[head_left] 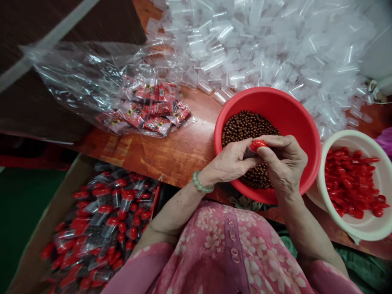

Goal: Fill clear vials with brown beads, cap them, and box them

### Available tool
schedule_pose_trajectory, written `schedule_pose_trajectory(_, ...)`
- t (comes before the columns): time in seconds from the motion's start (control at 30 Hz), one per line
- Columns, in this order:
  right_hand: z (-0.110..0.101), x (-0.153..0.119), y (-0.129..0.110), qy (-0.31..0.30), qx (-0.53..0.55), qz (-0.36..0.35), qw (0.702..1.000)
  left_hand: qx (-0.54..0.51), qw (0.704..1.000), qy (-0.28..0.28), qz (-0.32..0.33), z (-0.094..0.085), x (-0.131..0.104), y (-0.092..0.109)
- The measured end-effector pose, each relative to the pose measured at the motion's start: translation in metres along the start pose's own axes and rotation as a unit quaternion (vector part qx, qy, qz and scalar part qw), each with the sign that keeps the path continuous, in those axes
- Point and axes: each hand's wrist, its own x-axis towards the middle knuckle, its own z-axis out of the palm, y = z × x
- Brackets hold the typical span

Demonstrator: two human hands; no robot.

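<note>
Over a red basin [309, 134] partly filled with small brown beads [251, 122], both hands meet on one small container. My left hand [229, 161], with a green bead bracelet at its wrist, is closed round the clear body of the container [249, 153]. The fingers and thumb of my right hand [283, 159] pinch its glossy red cap [257, 145]. Cap and body are together between the hands; the fingers hide most of the body and whatever is inside it.
A white bowl [329, 196] of red caps [353, 179] stands at the right. Clear plastic containers [260, 45] are heaped behind the basin. A plastic bag [92, 77] with red packets [159, 110] lies left. Below left, a box [45, 220] holds capped containers [101, 220].
</note>
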Motion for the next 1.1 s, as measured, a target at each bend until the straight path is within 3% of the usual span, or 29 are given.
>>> schedule_pose_trajectory(0.2,0.002,0.006,0.003,-0.013,-0.048,-0.122,0.991,-0.038,0.999,-0.034,0.012,0.0,0.0,0.005)
schedule_pose_trajectory(0.33,-0.004,0.007,0.009,-0.066,-0.074,-0.167,0.981,-0.072,0.996,-0.04,-0.018,-0.002,-0.001,0.007)
schedule_pose_trajectory(0.53,-0.012,0.01,0.011,-0.154,-0.227,-0.262,0.925,-0.158,0.984,-0.063,-0.045,-0.004,0.002,0.007)
schedule_pose_trajectory(0.77,-0.007,0.011,0.007,-0.163,-0.378,-0.282,0.867,-0.218,0.974,-0.029,-0.054,0.0,0.008,0.001)
schedule_pose_trajectory(0.97,-0.005,0.016,0.006,-0.153,-0.395,-0.311,0.851,-0.213,0.972,-0.071,-0.073,-0.004,0.009,0.001)
schedule_pose_trajectory(1.1,-0.005,0.018,0.009,-0.134,-0.406,-0.332,0.841,-0.228,0.967,-0.065,-0.091,-0.003,0.01,0.001)
